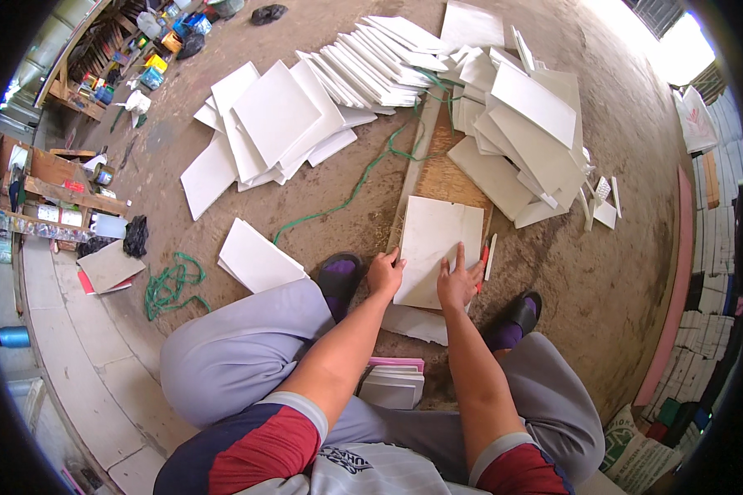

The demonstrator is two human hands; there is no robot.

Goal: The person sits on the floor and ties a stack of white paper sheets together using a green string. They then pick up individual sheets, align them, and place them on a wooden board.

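A square white tile lies flat on a wooden board in front of me. My left hand rests on the tile's near left edge, fingers curled over it. Flat on the tile's lower right part lies my right hand, fingers spread. A red pencil and a thin white strip lie just right of that hand. Another white piece shows under the tile near my feet.
Piles of white tiles lie ahead at left, centre and right. A single tile and a green cord lie to the left. Small stacked tiles sit between my knees. Shelves with cans stand far left.
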